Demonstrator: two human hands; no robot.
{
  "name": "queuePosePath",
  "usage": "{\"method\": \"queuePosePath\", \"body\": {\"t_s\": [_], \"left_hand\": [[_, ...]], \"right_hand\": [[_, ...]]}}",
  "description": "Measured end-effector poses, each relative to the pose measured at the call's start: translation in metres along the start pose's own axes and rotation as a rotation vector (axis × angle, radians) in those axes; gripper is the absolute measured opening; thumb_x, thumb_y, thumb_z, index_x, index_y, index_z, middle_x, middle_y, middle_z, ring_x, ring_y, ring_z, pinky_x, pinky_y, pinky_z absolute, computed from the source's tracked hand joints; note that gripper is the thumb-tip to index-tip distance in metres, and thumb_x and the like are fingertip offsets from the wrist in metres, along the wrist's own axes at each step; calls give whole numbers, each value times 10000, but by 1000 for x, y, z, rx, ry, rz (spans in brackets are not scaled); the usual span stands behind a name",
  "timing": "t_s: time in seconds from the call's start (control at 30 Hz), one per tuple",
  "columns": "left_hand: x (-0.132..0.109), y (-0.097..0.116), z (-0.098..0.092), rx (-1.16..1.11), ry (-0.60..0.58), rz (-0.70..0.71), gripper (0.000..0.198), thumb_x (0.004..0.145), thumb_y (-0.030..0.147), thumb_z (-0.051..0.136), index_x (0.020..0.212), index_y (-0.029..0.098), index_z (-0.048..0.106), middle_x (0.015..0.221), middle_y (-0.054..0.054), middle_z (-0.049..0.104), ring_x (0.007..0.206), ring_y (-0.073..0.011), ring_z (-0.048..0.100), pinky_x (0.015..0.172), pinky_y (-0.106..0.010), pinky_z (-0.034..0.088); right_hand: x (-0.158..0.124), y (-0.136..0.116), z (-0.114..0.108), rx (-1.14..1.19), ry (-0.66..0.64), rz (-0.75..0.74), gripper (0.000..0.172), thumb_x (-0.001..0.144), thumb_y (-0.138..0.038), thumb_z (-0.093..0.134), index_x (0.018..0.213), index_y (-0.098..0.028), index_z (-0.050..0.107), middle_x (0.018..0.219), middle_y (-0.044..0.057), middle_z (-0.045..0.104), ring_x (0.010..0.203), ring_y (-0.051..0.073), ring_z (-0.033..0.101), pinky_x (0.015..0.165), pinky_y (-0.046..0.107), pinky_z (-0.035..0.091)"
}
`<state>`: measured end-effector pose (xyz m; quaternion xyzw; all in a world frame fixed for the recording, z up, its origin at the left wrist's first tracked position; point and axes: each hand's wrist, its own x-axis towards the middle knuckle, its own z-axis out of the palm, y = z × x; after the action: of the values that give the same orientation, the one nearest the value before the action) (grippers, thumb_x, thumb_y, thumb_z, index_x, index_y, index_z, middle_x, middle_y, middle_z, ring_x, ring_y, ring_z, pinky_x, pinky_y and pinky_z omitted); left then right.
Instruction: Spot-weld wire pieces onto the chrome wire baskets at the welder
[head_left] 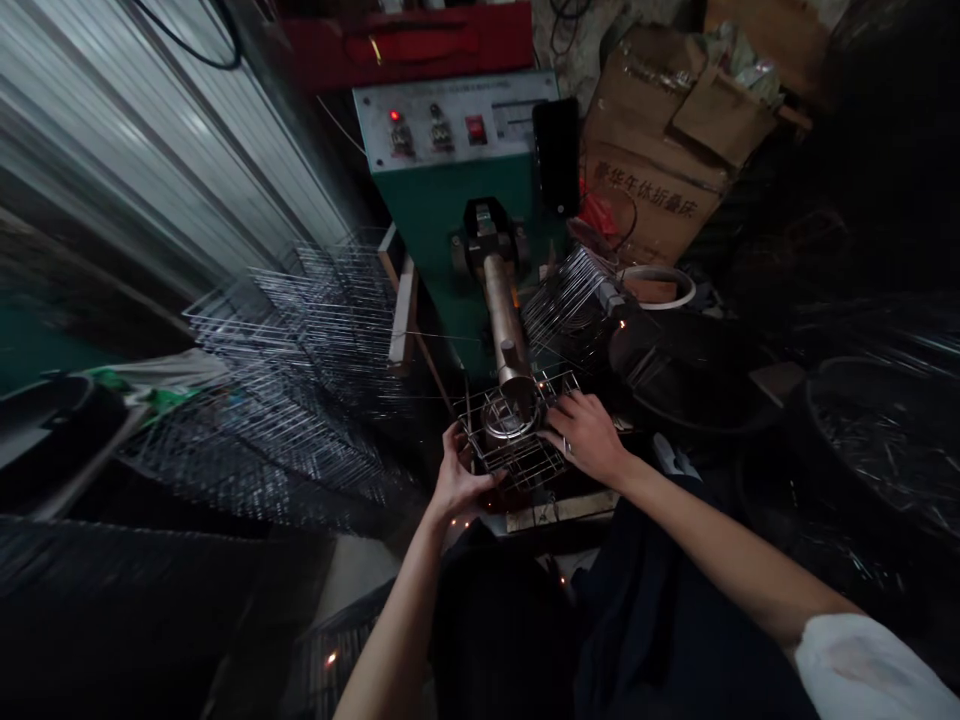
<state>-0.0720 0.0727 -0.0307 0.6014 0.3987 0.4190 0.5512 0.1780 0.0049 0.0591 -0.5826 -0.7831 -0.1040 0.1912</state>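
A small wire grid panel (530, 462) lies under the metal arm (504, 315) of a green spot-welding machine (457, 190). My left hand (459, 480) grips the panel's left edge, thumb along the near side and fingers round the far corner. On the opposite side my right hand (585, 432) closes on the panel's right edge, fingertips near the electrode. A round metal piece (510, 415) sits at the grid's middle, directly below the arm's end, which partly hides it. Small orange sparks glow around the panel and below it.
Stacked wire grids (300, 370) stand at the left. Bent wire pieces (570, 300) lie right of the machine, near a dark round basin (690, 370). A tub of metal pieces (885, 450) is at far right. Behind are a cardboard box (652, 150) and a phone (556, 155).
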Motion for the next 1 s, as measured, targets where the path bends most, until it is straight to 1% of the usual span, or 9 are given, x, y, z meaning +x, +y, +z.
{"method": "queuePosePath", "body": {"t_s": [0.13,0.23,0.47,0.6,0.67,0.73,0.8,0.9,1.0], "left_hand": [[18,-1,-6,-51,-52,-17,1070,516,307,948,1356,344,286,1272,-60,467,1208,-300,575,1057,-559,464],[26,-6,-10,-80,-68,-1,1076,513,310,950,1362,337,288,1255,-51,468,1210,-288,569,1068,-560,450],[34,-11,-14,-101,-111,31,1076,524,296,943,1375,329,285,1271,-66,475,1221,-296,563,1078,-573,437],[34,-10,-15,-113,-136,23,1097,563,271,923,1417,355,239,1360,-89,452,1239,-295,565,1062,-557,461],[31,-16,-18,-106,-149,15,1157,565,257,921,1457,371,194,1456,-112,391,1295,-302,526,1082,-551,443],[27,-27,-21,-92,-172,-3,1278,518,229,939,1498,383,133,1549,-128,289,1379,-311,446,1129,-551,382],[23,-41,-23,-84,-197,-61,1362,469,211,953,1520,375,103,1580,-146,250,1426,-323,386,1145,-565,341],[21,-56,-19,-123,-208,-165,1232,518,237,929,1510,340,205,1550,-160,327,1419,-329,400,1118,-573,370],[19,-55,-14,-142,-181,-182,1090,540,239,909,1454,311,320,1496,-155,416,1383,-329,445,1097,-570,399]], "right_hand": [[11,6,-5,-9,-47,12,112,982,-263,613,974,-172,679,960,97,624,968,257,488,802,350,326],[16,9,-7,-22,-39,-20,108,982,-246,610,958,-166,679,946,99,627,964,257,490,797,348,328],[18,8,-1,-16,-16,-40,153,993,-277,598,935,-164,682,933,95,631,953,255,502,805,349,353],[19,11,2,73,-11,-36,183,998,-293,582,912,-166,683,897,91,627,925,257,517,788,359,398],[15,14,-4,209,7,-19,180,1001,-271,564,905,-168,677,891,89,623,909,249,527,784,357,432],[5,17,-12,430,43,25,167,1001,-240,538,937,-168,674,925,87,628,904,231,554,781,345,466],[-11,21,-21,673,56,90,168,997,-235,520,969,-176,674,963,79,644,900,210,595,794,338,488],[-41,21,-25,1000,-27,268,196,983,-336,547,977,-183,670,975,68,686,899,207,659,822,352,521],[-67,15,-21,1307,-108,530,366,902,-518,645,1035,-179,611,935,80,716,755,206,697,691,338,565]]}}
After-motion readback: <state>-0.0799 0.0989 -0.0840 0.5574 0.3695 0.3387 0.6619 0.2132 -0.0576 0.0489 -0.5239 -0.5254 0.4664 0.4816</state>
